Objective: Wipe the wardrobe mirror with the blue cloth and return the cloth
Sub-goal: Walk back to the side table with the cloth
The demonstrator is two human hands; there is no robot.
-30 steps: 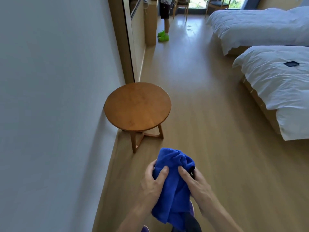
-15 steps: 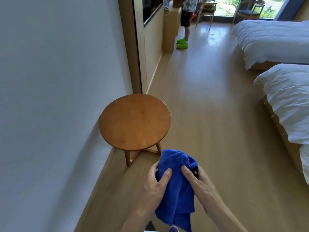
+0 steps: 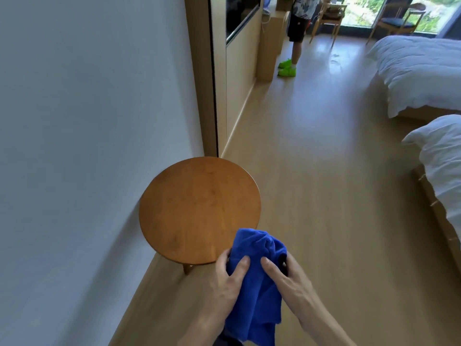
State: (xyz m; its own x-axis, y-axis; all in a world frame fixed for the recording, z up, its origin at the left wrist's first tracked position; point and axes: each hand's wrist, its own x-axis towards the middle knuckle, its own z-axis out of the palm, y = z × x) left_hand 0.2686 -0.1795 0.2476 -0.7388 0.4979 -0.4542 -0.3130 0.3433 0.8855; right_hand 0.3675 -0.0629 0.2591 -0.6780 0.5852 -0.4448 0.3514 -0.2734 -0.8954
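Both hands grasp the blue cloth. The left hand curls round its left side with the thumb laid on the fabric, and the right hand clasps its right side the same way. The cloth is bunched between them, held in the air. In this view its top overlaps the near edge of the desk, and its loose end hangs down between the wrists.

The desk is round and wooden, with 1 leg showing below it. It stands just beside the white wall on the left, on a pale wooden floor. Behind the desk a tall wooden frame ends the wall, and farther along is a dark glossy panel. Beyond that, a person in dark shorts and green shoes stands next to a low wooden cabinet. On the right are 2 beds with white covers, 1 near and 1 farther back. 2 wooden chairs stand by the window.
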